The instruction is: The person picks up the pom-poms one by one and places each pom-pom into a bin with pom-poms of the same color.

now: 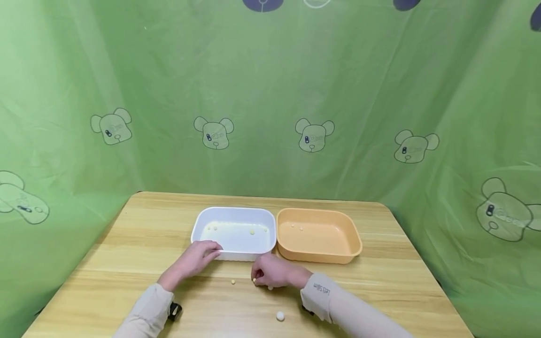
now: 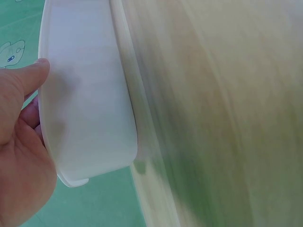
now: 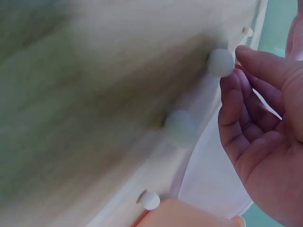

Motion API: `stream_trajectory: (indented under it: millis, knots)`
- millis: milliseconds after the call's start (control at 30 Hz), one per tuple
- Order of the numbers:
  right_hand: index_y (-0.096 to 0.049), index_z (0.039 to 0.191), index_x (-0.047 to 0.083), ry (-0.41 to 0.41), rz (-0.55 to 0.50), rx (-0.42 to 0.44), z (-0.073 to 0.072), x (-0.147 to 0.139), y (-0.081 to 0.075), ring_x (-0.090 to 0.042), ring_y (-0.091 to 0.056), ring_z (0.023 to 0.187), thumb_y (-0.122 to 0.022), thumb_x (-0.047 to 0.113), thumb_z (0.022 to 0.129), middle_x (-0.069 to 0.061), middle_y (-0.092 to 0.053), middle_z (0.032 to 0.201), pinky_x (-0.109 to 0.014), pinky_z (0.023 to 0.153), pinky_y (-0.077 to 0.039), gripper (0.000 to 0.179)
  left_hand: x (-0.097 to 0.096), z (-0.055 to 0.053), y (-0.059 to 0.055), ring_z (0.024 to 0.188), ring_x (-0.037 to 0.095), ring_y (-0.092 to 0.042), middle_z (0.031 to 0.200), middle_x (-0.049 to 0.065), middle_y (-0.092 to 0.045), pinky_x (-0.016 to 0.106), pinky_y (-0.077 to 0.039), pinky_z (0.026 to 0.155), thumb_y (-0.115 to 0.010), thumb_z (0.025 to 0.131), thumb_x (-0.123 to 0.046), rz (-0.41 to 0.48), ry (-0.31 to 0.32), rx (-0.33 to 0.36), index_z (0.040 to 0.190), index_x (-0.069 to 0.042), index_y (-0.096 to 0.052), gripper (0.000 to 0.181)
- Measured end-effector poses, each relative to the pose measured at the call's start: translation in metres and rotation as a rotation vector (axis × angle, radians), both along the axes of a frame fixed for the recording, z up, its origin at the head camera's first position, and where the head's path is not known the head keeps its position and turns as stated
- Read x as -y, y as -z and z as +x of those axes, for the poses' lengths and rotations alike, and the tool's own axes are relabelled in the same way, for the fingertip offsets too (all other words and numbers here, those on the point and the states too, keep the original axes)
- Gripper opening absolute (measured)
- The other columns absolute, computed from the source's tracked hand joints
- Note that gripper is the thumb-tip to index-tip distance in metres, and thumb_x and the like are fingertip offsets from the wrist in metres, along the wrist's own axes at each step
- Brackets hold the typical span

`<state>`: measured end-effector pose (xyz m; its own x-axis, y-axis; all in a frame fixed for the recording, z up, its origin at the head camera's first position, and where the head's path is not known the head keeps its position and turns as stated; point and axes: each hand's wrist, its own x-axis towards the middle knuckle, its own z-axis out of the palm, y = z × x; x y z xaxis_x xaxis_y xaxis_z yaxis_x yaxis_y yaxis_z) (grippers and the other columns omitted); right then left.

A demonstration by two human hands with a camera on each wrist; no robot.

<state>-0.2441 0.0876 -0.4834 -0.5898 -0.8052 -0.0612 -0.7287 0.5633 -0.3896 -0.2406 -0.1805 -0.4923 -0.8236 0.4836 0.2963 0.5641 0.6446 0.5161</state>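
My left hand (image 1: 196, 257) holds the near left rim of a white plastic tub (image 1: 247, 256). In the left wrist view its thumb (image 2: 37, 73) lies against the tub's edge. In front of that tub, my right hand (image 1: 274, 271) pinches a small yellow ball (image 1: 254, 280), mostly hidden by the fingertips. Close under this hand a small white ball (image 1: 270, 288) lies on the table. Another yellow ball (image 1: 233, 282) sits to its left, and a larger white ball (image 1: 280, 316) rests nearer me. Several small yellowish balls are inside the white tub.
An orange plastic tub (image 1: 320, 257) stands against the white one's right side, with two small pale balls inside. Both rest on a wood-grain table (image 1: 401, 286). A green curtain (image 1: 262, 70) with bear faces hangs behind and at the sides.
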Motion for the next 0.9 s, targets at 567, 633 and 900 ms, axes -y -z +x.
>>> stream_trajectory:
  millis: [567,633,900]
  knots:
    - [-0.07,0.081,0.014,-0.015,-0.119,0.063,0.001,-0.011,-0.023,0.004,-0.053,0.066,-0.073,0.014,0.083,0.016,-0.057,0.073,-0.012,0.06,-0.047,0.003,0.001,-0.001,0.001,0.086,0.013,-0.063,0.092,-0.004,-0.068,0.035,-0.053,0.08,-0.06,0.093,-0.013,0.008,0.001,-0.007,0.097,-0.012,-0.068,0.009]
    - [-0.07,0.08,0.014,-0.009,-0.138,0.071,0.0,-0.012,-0.026,0.004,-0.053,0.065,-0.073,0.013,0.083,0.016,-0.057,0.073,-0.013,0.06,-0.048,0.004,0.001,-0.001,0.001,0.086,0.013,-0.063,0.092,-0.004,-0.068,0.035,-0.053,0.08,-0.06,0.093,-0.013,0.006,0.001,-0.01,0.097,-0.012,-0.068,0.009]
    - [-0.069,0.081,0.015,0.024,-0.186,0.077,-0.003,-0.016,-0.038,0.002,-0.055,0.067,-0.071,0.013,0.085,0.015,-0.059,0.074,-0.015,0.062,-0.049,0.005,0.001,-0.001,0.002,0.086,0.013,-0.063,0.091,-0.004,-0.068,0.035,-0.053,0.08,-0.06,0.093,-0.013,0.011,0.002,-0.002,0.097,-0.012,-0.068,0.009]
